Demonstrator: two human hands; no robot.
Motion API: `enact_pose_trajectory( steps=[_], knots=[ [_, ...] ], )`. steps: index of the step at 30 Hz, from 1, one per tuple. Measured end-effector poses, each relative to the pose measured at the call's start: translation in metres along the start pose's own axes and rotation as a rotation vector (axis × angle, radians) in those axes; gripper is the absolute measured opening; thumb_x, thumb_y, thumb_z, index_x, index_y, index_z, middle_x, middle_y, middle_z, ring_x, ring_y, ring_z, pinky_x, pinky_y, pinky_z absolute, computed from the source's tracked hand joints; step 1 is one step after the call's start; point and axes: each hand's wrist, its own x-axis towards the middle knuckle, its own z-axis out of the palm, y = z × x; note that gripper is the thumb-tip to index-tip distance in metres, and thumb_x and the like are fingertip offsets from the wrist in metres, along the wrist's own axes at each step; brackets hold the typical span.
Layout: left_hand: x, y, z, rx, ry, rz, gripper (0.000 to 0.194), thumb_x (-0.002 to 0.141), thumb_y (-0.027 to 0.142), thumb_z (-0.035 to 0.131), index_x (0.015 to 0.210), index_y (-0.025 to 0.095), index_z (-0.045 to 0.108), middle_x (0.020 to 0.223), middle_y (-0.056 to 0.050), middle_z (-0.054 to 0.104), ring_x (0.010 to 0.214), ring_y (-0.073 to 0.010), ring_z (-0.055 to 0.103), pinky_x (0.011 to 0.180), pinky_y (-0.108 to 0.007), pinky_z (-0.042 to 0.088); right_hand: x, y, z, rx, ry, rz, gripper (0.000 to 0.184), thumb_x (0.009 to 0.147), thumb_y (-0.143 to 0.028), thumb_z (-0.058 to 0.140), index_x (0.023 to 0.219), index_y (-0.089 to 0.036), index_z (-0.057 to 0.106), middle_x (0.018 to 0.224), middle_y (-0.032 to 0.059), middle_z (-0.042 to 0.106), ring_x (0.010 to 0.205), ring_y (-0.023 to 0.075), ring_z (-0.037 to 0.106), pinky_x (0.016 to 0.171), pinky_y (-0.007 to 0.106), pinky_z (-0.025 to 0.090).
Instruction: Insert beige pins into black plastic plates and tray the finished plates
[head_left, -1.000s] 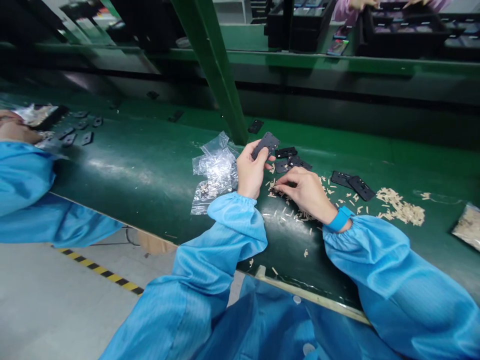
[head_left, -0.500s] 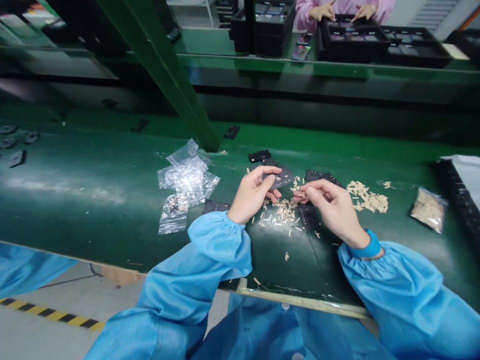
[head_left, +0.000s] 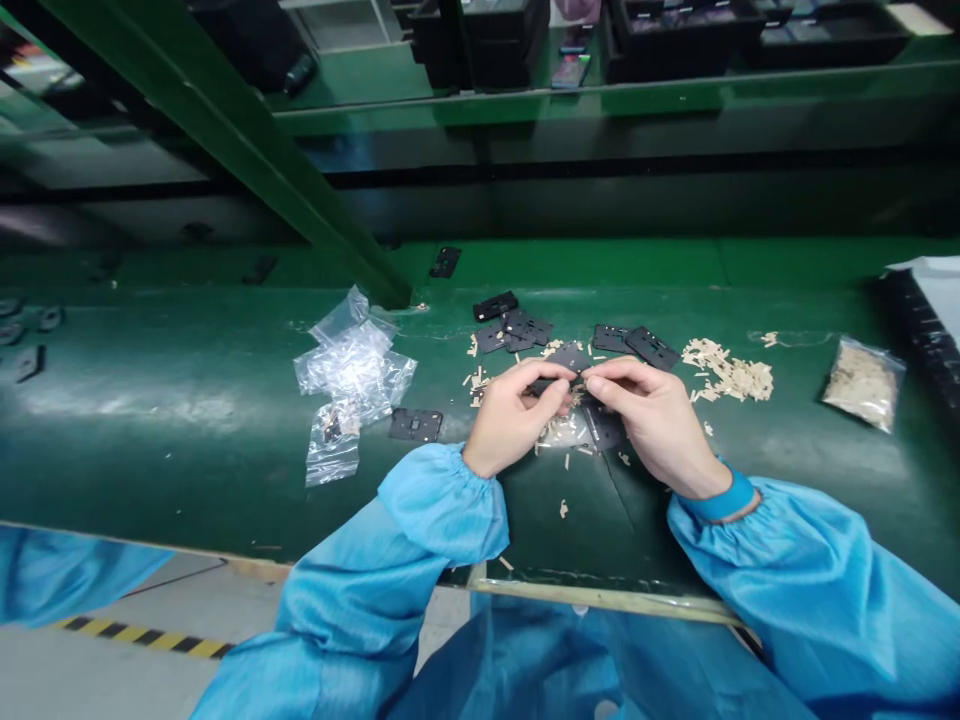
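A black plate [head_left: 568,360] is gripped at center frame, fingers [head_left: 553,388] of left hand [head_left: 510,428] and right hand [head_left: 652,425] clamped on it, tan chips [head_left: 726,368] scattered on the green worktop [head_left: 187,460]

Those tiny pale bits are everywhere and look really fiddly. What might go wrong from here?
The black plate pinched between the left hand and right hand might slip and land among the loose plates. The small pale pieces scattered across the green bench could also get brushed off its front edge, since a few lie fairly close to it.
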Motion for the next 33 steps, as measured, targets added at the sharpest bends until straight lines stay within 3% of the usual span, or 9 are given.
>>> enact_pose_trajectory(
  steps=[5, 11, 14, 22, 29, 33],
  knots=[
    [-0.001, 0.001, 0.002, -0.018, 0.009, 0.006, 0.020, 0.087, 0.037, 0.076, 0.088, 0.018, 0.071, 0.092, -0.006, 0.071, 0.075, -0.0167, 0.074, 0.068, -0.028, 0.066, -0.003, 0.001, 0.004, 0.050, -0.031, 0.040, 0.014, 0.082, -0.035, 0.083, 0.090, -0.024, 0.080, 0.092, 0.0032, 0.077, 0.081, 0.0182, 0.070, 0.075, 0.033, 0.058],
    [0.000, 0.001, -0.003, 0.187, 0.002, 0.084, 0.012, 0.089, 0.030, 0.071, 0.085, 0.018, 0.071, 0.088, -0.006, 0.070, 0.075, -0.0170, 0.072, 0.061, -0.026, 0.061, 0.001, -0.005, -0.002, -0.329, -0.091, -0.171, 0.010, 0.088, -0.029, 0.073, 0.086, -0.020, 0.075, 0.085, 0.0047, 0.070, 0.074, 0.0172, 0.063, 0.064, 0.031, 0.050],
    [0.000, 0.002, -0.005, 0.255, 0.012, 0.132, 0.010, 0.089, 0.027, 0.069, 0.084, 0.018, 0.070, 0.087, -0.006, 0.070, 0.077, -0.0166, 0.069, 0.059, -0.024, 0.057, 0.002, -0.007, -0.003, -0.408, -0.132, -0.211, 0.007, 0.088, -0.024, 0.069, 0.084, -0.020, 0.073, 0.082, 0.0046, 0.069, 0.073, 0.0170, 0.061, 0.061, 0.030, 0.047],
    [0.000, 0.006, -0.004, 0.393, 0.003, 0.256, 0.006, 0.086, 0.016, 0.067, 0.081, 0.017, 0.071, 0.080, -0.002, 0.069, 0.074, -0.0123, 0.064, 0.053, -0.019, 0.045, 0.001, -0.010, -0.004, -0.405, -0.145, -0.182, 0.007, 0.085, -0.023, 0.069, 0.081, -0.019, 0.071, 0.076, 0.0022, 0.063, 0.065, 0.0139, 0.054, 0.058, 0.029, 0.042],
    [-0.001, 0.002, -0.001, 0.422, 0.088, 0.327, 0.004, 0.089, 0.019, 0.071, 0.087, 0.018, 0.074, 0.085, -0.003, 0.073, 0.082, -0.0144, 0.067, 0.055, -0.020, 0.049, -0.001, -0.002, 0.002, -0.286, -0.080, -0.118, 0.012, 0.086, -0.029, 0.070, 0.080, -0.019, 0.072, 0.079, 0.0029, 0.065, 0.065, 0.0137, 0.055, 0.058, 0.029, 0.042],
    [-0.002, 0.002, 0.000, 0.464, 0.069, 0.376, 0.007, 0.090, 0.017, 0.069, 0.090, 0.019, 0.076, 0.085, -0.002, 0.074, 0.080, -0.0135, 0.068, 0.062, -0.023, 0.053, -0.002, 0.002, 0.005, -0.272, -0.049, -0.138, 0.013, 0.088, -0.029, 0.070, 0.081, -0.019, 0.071, 0.079, 0.0023, 0.064, 0.064, 0.0127, 0.053, 0.058, 0.029, 0.041]
  ],
)
